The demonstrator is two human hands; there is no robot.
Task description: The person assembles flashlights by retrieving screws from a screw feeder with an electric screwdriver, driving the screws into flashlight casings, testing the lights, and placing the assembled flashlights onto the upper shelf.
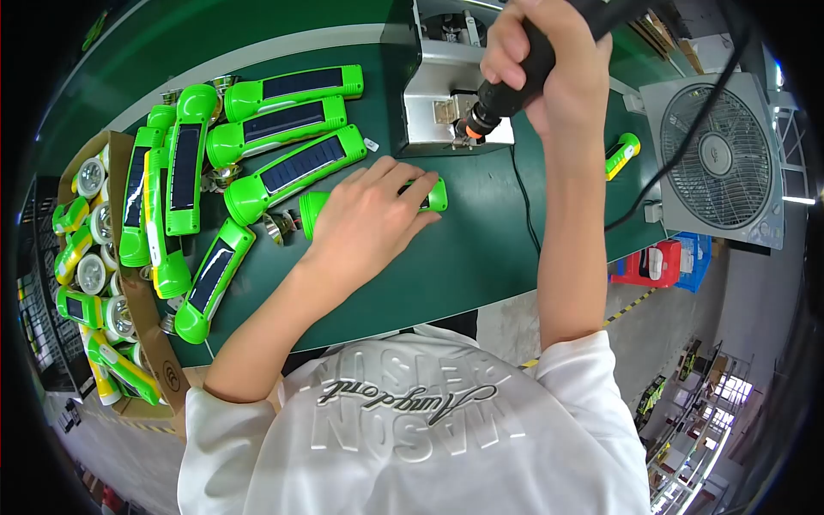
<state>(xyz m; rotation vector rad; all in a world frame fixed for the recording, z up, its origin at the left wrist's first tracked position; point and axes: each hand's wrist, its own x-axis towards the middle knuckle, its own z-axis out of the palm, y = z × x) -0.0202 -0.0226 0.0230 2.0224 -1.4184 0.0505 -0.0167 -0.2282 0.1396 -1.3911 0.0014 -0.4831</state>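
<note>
Here, your left hand (369, 210), palm down, has fingers and thumb closed over a green flashlight (437, 196) lying on the worktop (463, 249). Your right hand (554, 69) wraps around a black power screwdriver (496, 101), its orange-ringed tip at a metal fixture (422, 133); I cannot tell whether they touch. To your left, more flashlights (296, 167) lie beside a cardboard box (172, 378).
</note>
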